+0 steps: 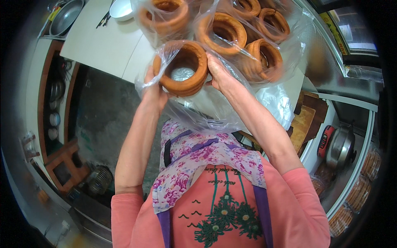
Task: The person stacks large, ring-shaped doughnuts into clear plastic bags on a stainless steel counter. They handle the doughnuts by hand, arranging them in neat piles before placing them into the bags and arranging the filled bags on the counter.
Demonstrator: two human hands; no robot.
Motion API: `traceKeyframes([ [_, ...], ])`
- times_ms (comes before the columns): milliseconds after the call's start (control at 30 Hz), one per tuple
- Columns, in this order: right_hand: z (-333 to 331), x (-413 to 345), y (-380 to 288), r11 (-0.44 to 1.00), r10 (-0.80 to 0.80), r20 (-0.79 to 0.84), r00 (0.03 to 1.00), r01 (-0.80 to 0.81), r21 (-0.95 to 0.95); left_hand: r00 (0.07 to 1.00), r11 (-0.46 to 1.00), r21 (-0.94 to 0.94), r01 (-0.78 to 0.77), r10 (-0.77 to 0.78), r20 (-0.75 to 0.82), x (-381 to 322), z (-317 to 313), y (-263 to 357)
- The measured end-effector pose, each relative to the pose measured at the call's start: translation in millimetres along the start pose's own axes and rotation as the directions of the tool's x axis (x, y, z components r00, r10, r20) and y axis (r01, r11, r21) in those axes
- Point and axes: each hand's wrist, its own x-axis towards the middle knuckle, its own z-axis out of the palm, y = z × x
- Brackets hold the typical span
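Note:
Between my two hands is a stack of brown ring-shaped breads, held at its sides near the table's front edge. My left hand grips the stack's left side, with part of a clear plastic bag draped over it. On the opposite side, my right hand presses against the rings, its fingers partly hidden. The bag hangs below the stack and reaches under my right forearm. Just beyond stand more bagged rings: a large stack, one at the right and one at the back left.
A white bowl and dark chopsticks lie on the pale table. Crumpled plastic bags rest at its right edge, near a wooden stool. Farther right are a metal pot and packed goods.

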Motion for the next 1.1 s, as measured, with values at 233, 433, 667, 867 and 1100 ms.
traceKeyframes([
  [233, -1.3, -1.9, 7.0, 1.0, 0.011, -0.053, 0.999, -0.01, 0.023, 0.998, 0.998, -0.045, 0.04, -0.038, 0.044, -2.4, 0.7, -1.5],
  [433, -2.4, -1.0, 10.1, 0.996, -0.06, 0.014, 0.998, 0.059, 0.062, 0.999, 0.997, -0.069, 0.044, -0.046, -0.023, -8.5, 5.6, -11.1],
  [667, 3.5, 0.7, 8.6, 0.983, -0.046, -0.017, 0.999, 0.048, 0.178, 0.991, 0.999, -0.054, -0.001, -0.006, -0.136, -6.3, 5.7, -15.7],
  [867, -8.3, 17.3, 36.2, 0.925, -0.358, -0.006, 0.934, 0.356, 0.134, 0.957, 0.961, -0.109, -0.254, 0.233, -0.175, -4.5, 13.9, -21.4],
  [1100, -0.5, -5.7, 14.8, 0.954, -0.278, -0.008, 0.961, 0.277, 0.118, 0.952, 0.958, -0.156, -0.24, 0.201, -0.229, -12.6, 19.4, -25.3],
])
